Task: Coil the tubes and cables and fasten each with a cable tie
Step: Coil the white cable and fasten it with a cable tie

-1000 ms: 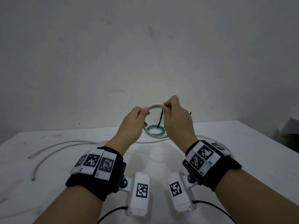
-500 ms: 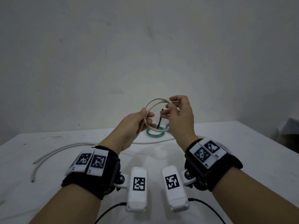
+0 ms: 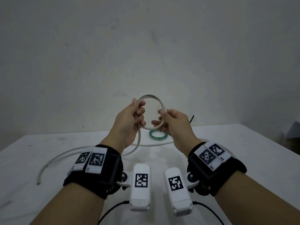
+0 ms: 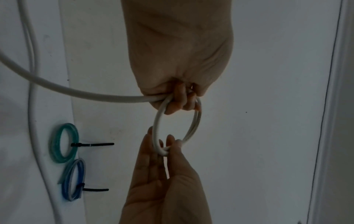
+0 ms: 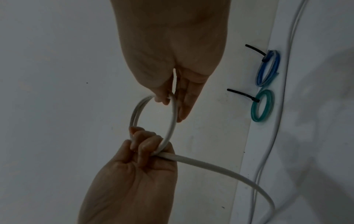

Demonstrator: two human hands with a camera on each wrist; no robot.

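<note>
A white tube coil (image 3: 151,95) of about two turns hangs upright above the white table (image 3: 227,143). My left hand (image 3: 139,114) grips its left side with curled fingers (image 4: 178,103). My right hand (image 3: 160,117) pinches the opposite side (image 5: 172,121) between thumb and fingers. The tube's loose tail (image 3: 138,143) drops from my left fist to the table and curves away left to its end (image 3: 38,182). In the left wrist view the coil (image 4: 157,128) spans the gap between both hands.
A green coil (image 3: 158,139) with a black cable tie (image 3: 192,119) lies on the table behind the hands. A blue coil (image 4: 66,189) with its own tie (image 4: 95,189) lies beside the green coil (image 4: 55,151). The wall rises behind the table's far edge.
The hands have moved apart from the top of the loop to its two sides. The coil has risen and turned, and its round opening now faces me.
</note>
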